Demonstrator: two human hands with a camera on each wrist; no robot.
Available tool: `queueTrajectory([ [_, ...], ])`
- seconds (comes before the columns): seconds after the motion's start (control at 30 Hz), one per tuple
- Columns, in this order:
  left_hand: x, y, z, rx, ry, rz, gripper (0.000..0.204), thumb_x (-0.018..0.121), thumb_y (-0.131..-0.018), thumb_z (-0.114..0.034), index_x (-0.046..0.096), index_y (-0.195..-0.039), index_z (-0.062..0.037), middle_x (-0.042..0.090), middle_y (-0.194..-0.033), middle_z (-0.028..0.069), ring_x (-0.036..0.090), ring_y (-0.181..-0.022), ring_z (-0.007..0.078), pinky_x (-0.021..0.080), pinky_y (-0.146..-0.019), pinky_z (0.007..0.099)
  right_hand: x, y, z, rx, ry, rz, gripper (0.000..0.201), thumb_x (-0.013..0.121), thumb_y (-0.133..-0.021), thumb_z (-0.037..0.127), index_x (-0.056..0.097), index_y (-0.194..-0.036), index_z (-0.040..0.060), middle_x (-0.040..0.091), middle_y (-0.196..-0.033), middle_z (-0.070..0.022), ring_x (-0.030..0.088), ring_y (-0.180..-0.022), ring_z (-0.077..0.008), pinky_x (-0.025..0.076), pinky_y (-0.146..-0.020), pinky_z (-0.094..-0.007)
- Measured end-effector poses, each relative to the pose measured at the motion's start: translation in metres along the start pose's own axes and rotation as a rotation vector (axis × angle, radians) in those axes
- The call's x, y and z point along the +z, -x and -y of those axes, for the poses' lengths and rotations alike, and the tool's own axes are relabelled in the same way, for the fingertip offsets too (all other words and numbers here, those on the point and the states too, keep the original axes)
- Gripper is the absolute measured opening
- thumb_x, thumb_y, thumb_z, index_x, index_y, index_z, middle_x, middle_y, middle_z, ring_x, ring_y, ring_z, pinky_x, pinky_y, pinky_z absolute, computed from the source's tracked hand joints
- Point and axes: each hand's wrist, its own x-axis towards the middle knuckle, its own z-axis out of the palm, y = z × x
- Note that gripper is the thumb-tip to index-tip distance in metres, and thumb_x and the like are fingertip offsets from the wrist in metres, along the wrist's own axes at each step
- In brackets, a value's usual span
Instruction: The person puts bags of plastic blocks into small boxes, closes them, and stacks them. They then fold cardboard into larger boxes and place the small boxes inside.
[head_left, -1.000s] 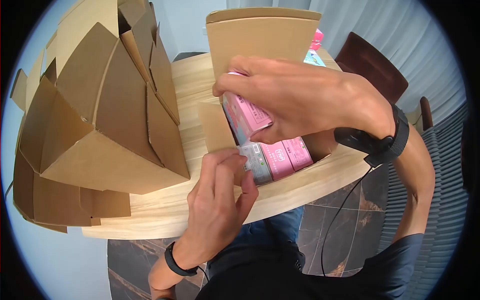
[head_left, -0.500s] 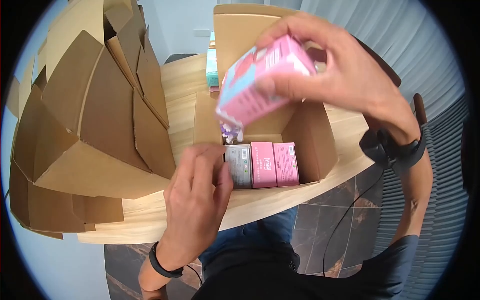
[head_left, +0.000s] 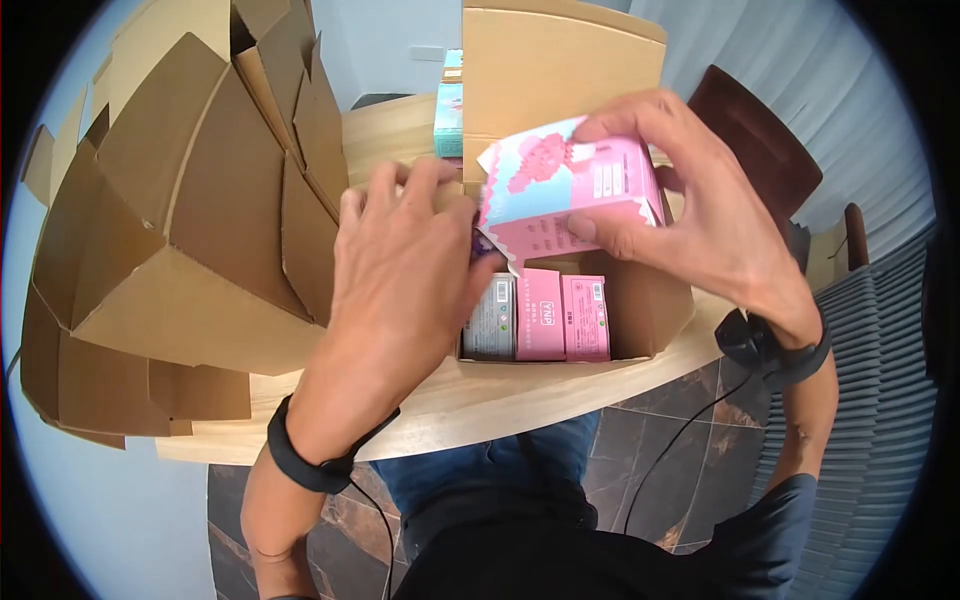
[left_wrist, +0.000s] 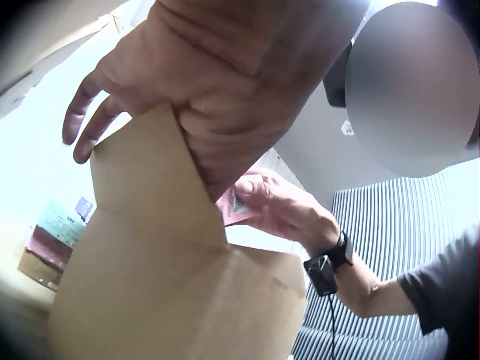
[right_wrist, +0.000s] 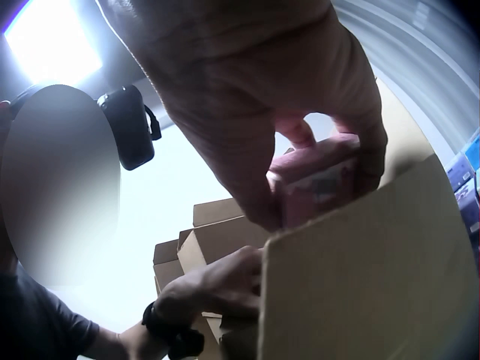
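The right hand [head_left: 700, 200] grips a pink and blue box [head_left: 570, 190] between thumb and fingers, tilted above an open carton [head_left: 655, 300]. In the right wrist view the right hand [right_wrist: 262, 97] holds the pink box [right_wrist: 315, 184] from above. At the carton's left side is the left hand [head_left: 405, 260], fingers bent over the flap, its thumb by the held box's lower left end; whether it grips anything is hidden. A grey box [head_left: 490, 325] and pink boxes [head_left: 541, 315] stand in a row along the carton's near side.
Large empty-looking brown cartons [head_left: 240, 230] are stacked on the left of the wooden table [head_left: 450, 405]. Behind the open carton's raised flap [head_left: 560, 80] stands a teal box [head_left: 449, 120]. A dark red chair [head_left: 750, 140] is at the back right.
The right hand has lifted the pink and blue box out of the carton and turned it. The left hand has moved from the near left corner up to the carton's left side.
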Motion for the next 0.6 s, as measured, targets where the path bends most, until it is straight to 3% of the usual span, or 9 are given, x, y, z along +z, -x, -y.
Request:
queueTrajectory([
  [0.1,0.006,-0.003,-0.002,0.074,-0.077,-0.077,0.017,0.078,-0.082,-0.015,0.076,-0.090,-0.0007,0.062,-0.123,0.0112,0.051,-0.119,0.0330,0.041,-0.100,0.0456,0.010,0.014,-0.012,0.065,-0.101,-0.054,0.049,0.086,-0.079,0.009,0.065,-0.123,0.0061,0.059,-0.127,-0.0064,0.058,-0.121,-0.0204,0.051,-0.099,-0.0351],
  [0.17,0.004,-0.008,-0.001,0.125,-0.115,-0.103,0.013,0.077,-0.081,-0.013,0.076,-0.088,-0.0014,0.062,-0.124,0.0117,0.052,-0.117,0.0341,0.041,-0.099,0.0458,0.014,0.021,-0.020,0.069,-0.357,-0.102,0.050,0.086,-0.078,0.006,0.065,-0.123,0.0062,0.057,-0.130,-0.0072,0.057,-0.123,-0.0200,0.049,-0.102,-0.0363],
  [0.23,-0.002,-0.012,-0.003,0.172,-0.157,-0.136,0.010,0.076,-0.081,-0.011,0.077,-0.085,-0.0021,0.063,-0.124,0.0121,0.053,-0.114,0.0351,0.041,-0.099,0.0461,0.017,0.030,-0.022,0.060,-0.466,-0.178,0.047,0.086,-0.075,0.006,0.065,-0.117,0.0051,0.056,-0.123,-0.0097,0.058,-0.120,-0.0211,0.048,-0.103,-0.0348],
  [0.3,-0.012,-0.019,-0.009,0.103,0.000,-0.187,0.008,0.072,-0.090,-0.009,0.076,-0.092,-0.0028,0.063,-0.128,0.0116,0.061,-0.107,0.0287,0.047,-0.092,0.0403,0.015,0.040,-0.026,-0.117,-0.472,-0.354,0.049,0.087,-0.078,0.006,0.062,-0.121,0.0051,0.052,-0.139,-0.0160,0.053,-0.131,-0.0254,0.045,-0.109,-0.0398],
  [0.33,-0.021,-0.023,-0.015,0.112,-0.002,-0.185,0.008,0.072,-0.090,-0.009,0.076,-0.092,-0.0028,0.063,-0.128,0.0116,0.061,-0.107,0.0287,0.047,-0.092,0.0403,0.016,0.046,-0.025,-0.105,-0.497,-0.402,0.051,0.088,-0.078,0.009,0.059,-0.120,0.0054,0.050,-0.142,-0.0190,0.052,-0.132,-0.0277,0.044,-0.110,-0.0407],
  [0.4,-0.039,-0.031,-0.033,-0.201,0.939,-0.097,0.014,0.064,-0.102,-0.010,0.070,-0.111,-0.0016,0.063,-0.134,0.0120,0.066,-0.104,0.0192,0.052,-0.085,0.0304,0.020,0.057,-0.026,-0.167,-0.449,-0.509,0.058,0.091,-0.076,0.018,0.055,-0.120,0.0061,0.046,-0.145,-0.0236,0.053,-0.132,-0.0313,0.044,-0.110,-0.0423],
  [0.47,-0.026,-0.024,-0.041,-0.131,1.055,-0.197,0.020,0.060,-0.105,-0.012,0.064,-0.120,0.0001,0.062,-0.135,0.0124,0.066,-0.106,0.0154,0.052,-0.085,0.0261,0.035,0.067,-0.022,-0.274,-0.466,-0.704,0.062,0.092,-0.063,0.005,0.057,-0.114,0.0062,0.044,-0.141,-0.0257,0.053,-0.129,-0.0354,0.047,-0.106,-0.0461],
  [0.57,-0.027,-0.017,-0.060,-0.115,1.270,-0.355,0.037,0.054,-0.109,-0.020,0.050,-0.137,0.0039,0.061,-0.136,0.0153,0.065,-0.118,0.0170,0.053,-0.096,0.0288,0.065,0.080,0.006,-0.262,-0.480,-0.919,0.064,0.098,-0.059,0.007,0.056,-0.107,0.0105,0.043,-0.141,-0.0251,0.054,-0.131,-0.0404,0.050,-0.105,-0.0480],
  [0.6,-0.028,-0.013,-0.060,-0.157,1.593,-0.338,0.039,0.052,-0.109,-0.023,0.051,-0.138,0.0029,0.060,-0.138,0.0153,0.062,-0.123,0.0211,0.050,-0.103,0.0347,0.076,0.081,0.014,-0.263,-0.487,-0.966,0.064,0.099,-0.059,0.008,0.056,-0.106,0.0114,0.042,-0.141,-0.0248,0.054,-0.131,-0.0416,0.051,-0.105,-0.0486],
])
